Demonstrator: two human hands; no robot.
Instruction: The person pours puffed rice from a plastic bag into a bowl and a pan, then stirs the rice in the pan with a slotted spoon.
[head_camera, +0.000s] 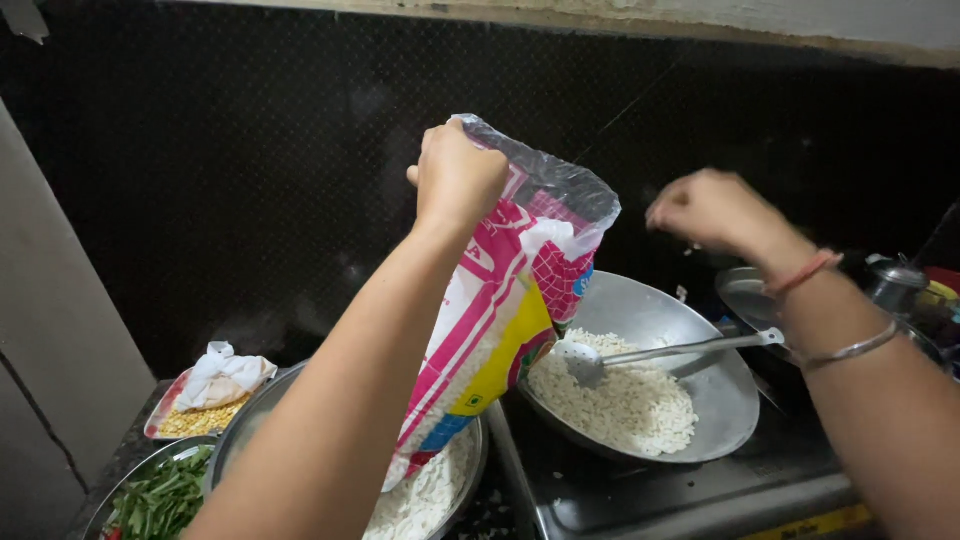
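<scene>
**Dark-tiled kitchen counter: bag held up over bowl, wok of white flakes alongside**

Black wall (250, 180) behind, with pale ledge (600, 15) along top edge. Dark counter (130, 450) below, cluttered.

Left hand (458, 178) raised, fingers closed tight on gathered top edge of plastic bag (495, 330). Bag pink, white and yellow, clear at mouth, hanging near upright with lower end tilted toward left, bottom resting in or just above steel bowl (460, 490). Bowl holds white flakes (420, 500), partly hidden by forearm.

Right hand (712, 210) raised beside bag's mouth, apart from it, fingers curled loosely inward; nothing visibly held, though blur prevents certainty. Red thread and metal bangle on that wrist.

Wok (690, 340) right of bag, on stove (660, 495), tilted slightly toward camera, holding heap of same white flakes. Ladle (590, 358) lying in wok, bowl end buried in flakes, handle (700, 347) reaching toward right rim.

Far left: small packet (205, 400) of yellow grain, top knotted white, lying on counter. Plate of cut greens (160, 498) at lower left, touching bowl's rim. Steel vessels (895, 285) at right edge behind forearm, contents not discernible.
</scene>
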